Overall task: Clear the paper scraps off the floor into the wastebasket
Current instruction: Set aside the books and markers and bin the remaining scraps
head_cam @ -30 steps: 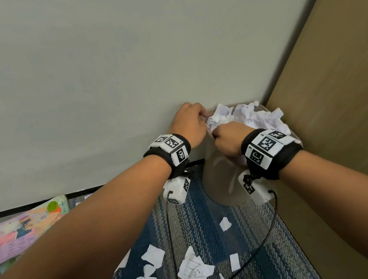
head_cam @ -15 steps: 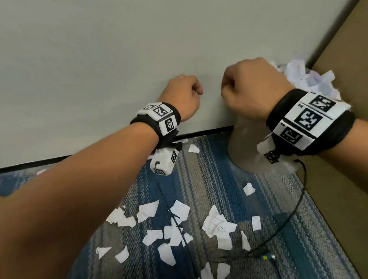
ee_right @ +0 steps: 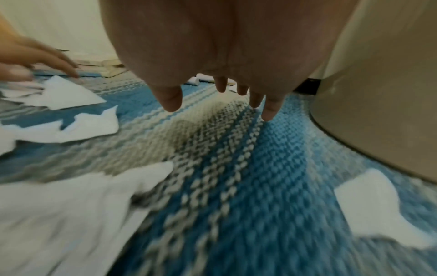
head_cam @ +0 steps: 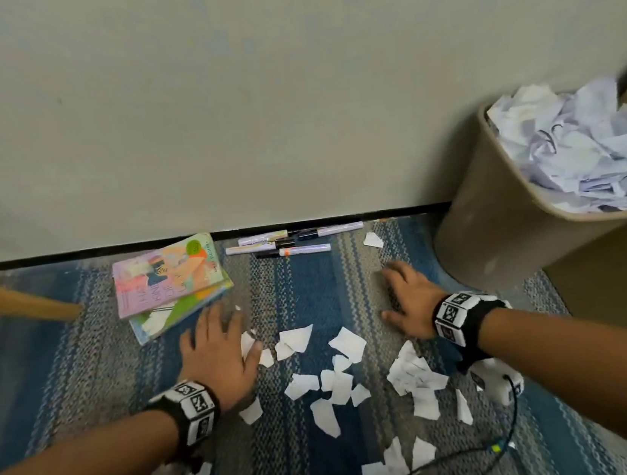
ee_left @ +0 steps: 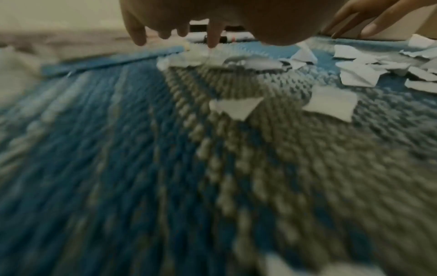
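Both hands hovered palm-down with fingers spread, holding nothing: my left hand [head_cam: 219,351] over the paper scraps [head_cam: 337,380] on the rug [head_cam: 65,386], my right hand [head_cam: 410,300] beside the wastebasket [head_cam: 493,231] (only the head view showed it heaped with crumpled paper).

Right hand [ee_right: 220,61] spread, fingers [ee_right: 171,99] pointing down over the blue-and-grey woven rug [ee_right: 236,168]. Torn paper scraps [ee_right: 71,97] lie left, one [ee_right: 378,205] right. Beige wastebasket [ee_right: 378,112] stands just beside. Left hand [ee_right: 30,56] reaches in at far left.
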`<act>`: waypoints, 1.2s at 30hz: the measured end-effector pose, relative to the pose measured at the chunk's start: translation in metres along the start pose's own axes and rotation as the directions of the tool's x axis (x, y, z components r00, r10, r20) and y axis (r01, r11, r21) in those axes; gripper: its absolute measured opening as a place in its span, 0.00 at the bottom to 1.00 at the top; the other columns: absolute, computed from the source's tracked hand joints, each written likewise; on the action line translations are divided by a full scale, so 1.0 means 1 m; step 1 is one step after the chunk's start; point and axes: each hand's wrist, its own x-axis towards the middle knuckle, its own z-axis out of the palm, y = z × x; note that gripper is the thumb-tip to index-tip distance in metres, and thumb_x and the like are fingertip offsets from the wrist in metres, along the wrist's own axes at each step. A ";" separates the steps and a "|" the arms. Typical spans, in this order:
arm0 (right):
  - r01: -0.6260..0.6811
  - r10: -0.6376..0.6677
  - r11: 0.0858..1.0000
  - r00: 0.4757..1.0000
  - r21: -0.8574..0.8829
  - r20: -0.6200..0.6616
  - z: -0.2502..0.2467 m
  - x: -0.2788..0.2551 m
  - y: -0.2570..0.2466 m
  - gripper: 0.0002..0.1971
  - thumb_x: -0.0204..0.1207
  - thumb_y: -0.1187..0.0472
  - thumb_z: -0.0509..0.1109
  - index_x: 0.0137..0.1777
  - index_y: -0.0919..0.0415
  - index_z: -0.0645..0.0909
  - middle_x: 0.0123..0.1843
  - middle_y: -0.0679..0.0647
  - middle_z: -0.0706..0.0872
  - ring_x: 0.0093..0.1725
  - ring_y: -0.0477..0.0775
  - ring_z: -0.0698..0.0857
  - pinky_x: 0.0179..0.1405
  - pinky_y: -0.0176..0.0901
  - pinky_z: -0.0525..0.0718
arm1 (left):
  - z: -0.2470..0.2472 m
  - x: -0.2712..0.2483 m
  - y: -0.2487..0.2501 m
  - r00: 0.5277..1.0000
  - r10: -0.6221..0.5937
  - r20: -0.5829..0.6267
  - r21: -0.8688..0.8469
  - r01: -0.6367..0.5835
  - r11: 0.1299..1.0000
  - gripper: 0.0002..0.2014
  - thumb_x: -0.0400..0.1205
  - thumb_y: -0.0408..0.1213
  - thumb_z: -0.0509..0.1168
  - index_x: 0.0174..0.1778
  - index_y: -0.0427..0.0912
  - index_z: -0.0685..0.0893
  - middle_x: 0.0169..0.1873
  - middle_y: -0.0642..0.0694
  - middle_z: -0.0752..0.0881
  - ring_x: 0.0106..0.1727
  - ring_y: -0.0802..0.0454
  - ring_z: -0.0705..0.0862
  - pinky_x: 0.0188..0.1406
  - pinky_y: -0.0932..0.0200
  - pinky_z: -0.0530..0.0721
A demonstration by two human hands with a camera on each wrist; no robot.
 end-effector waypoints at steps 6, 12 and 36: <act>-0.122 0.137 0.985 0.983 0.124 -0.123 -0.016 0.071 0.003 0.47 0.76 0.43 0.68 0.85 0.63 0.48 0.87 0.63 0.45 0.85 0.66 0.53 0.83 0.55 0.57 | 0.023 -0.011 -0.003 0.996 0.013 0.089 -0.215 0.006 0.977 0.50 0.70 0.75 0.24 0.84 0.45 0.36 0.82 0.40 0.31 0.81 0.40 0.28 0.79 0.41 0.32; -0.222 0.223 0.975 0.974 0.024 -0.040 0.005 0.070 -0.039 0.45 0.80 0.32 0.51 0.86 0.58 0.38 0.86 0.59 0.34 0.85 0.62 0.37 0.82 0.62 0.42 | 0.019 -0.017 0.024 0.965 0.263 -0.015 -0.322 -0.253 0.912 0.38 0.84 0.61 0.45 0.85 0.42 0.45 0.85 0.45 0.47 0.85 0.47 0.46 0.83 0.46 0.50; -0.337 0.335 0.941 0.939 0.021 0.076 0.057 -0.091 0.034 0.47 0.78 0.30 0.49 0.86 0.57 0.35 0.86 0.57 0.31 0.85 0.60 0.36 0.84 0.62 0.44 | 0.006 -0.028 -0.023 0.992 -0.041 0.119 -0.140 0.057 0.989 0.44 0.74 0.70 0.34 0.84 0.49 0.51 0.85 0.45 0.46 0.85 0.40 0.45 0.79 0.32 0.49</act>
